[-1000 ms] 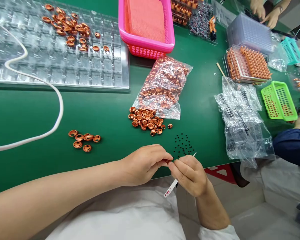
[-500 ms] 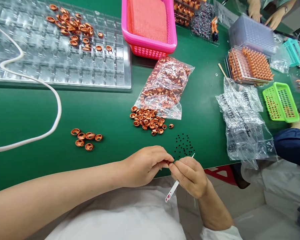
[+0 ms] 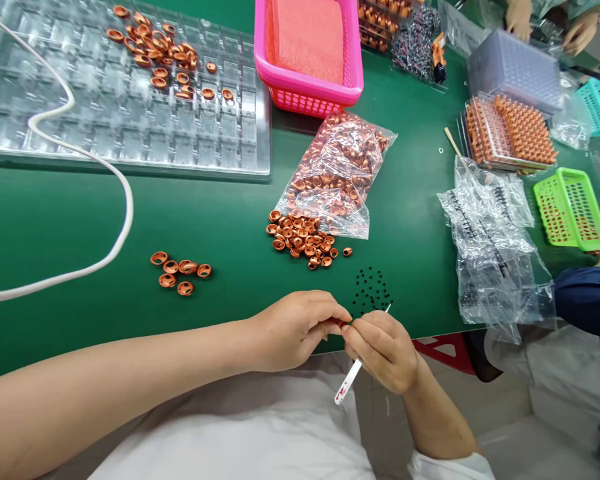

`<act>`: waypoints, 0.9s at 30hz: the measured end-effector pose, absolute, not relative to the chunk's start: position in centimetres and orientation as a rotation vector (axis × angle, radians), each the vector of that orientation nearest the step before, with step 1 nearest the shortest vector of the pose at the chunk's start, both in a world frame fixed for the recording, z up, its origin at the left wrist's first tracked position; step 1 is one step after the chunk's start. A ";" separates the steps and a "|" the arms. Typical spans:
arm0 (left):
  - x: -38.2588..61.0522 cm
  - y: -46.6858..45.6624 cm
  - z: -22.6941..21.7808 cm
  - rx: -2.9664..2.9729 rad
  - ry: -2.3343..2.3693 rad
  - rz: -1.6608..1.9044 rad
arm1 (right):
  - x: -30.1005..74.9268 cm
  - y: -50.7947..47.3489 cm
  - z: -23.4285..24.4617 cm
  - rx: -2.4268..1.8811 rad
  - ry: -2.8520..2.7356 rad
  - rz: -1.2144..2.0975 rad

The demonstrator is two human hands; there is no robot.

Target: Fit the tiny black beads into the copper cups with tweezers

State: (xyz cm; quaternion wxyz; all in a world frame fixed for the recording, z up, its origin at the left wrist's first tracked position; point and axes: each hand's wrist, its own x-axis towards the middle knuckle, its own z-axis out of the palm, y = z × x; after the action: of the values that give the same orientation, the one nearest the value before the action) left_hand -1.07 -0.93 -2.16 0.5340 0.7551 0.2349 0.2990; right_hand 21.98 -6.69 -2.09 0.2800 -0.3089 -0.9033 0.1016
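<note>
Evidently left fingers (image 3: pixel 326 309) are pinching half-hidden copper piece (image 3: pixel 341 323) beside right fingers (image 3: pixel 375 333), these holding white tool (image 3: pixel 349 381) aslant, tip toward black specks (image 3: pixel 371 289).

Bright light leaves white glare on the crumpled clear bags (image 3: pixel 490 243).

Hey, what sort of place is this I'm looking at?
Probably a small-parts assembly workshop: copper-coloured ring parts lie heaped by a clear plastic bag on a long green worktable, and another person's hands show at its far side.
</note>
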 end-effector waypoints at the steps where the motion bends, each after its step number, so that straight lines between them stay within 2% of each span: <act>1: -1.1 -0.9 -2.1 1.798 0.560 0.708 | 22.0 -6.7 -2.1 -0.819 -2.424 0.272; 21: -1.5 -0.4 -1.6 1.814 0.534 0.633 | 21.2 -5.5 0.1 -0.848 -2.466 0.493; 27: -1.4 -0.1 -1.3 1.619 0.568 0.571 | 21.5 -6.3 -0.3 -0.986 -2.238 0.624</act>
State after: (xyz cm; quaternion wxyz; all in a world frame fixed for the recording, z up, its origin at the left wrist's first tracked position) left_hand -1.41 -0.07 -1.29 0.6184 0.7036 0.2468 0.2483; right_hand 21.47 -6.27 -0.34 0.3039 -0.3721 -0.8448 0.2355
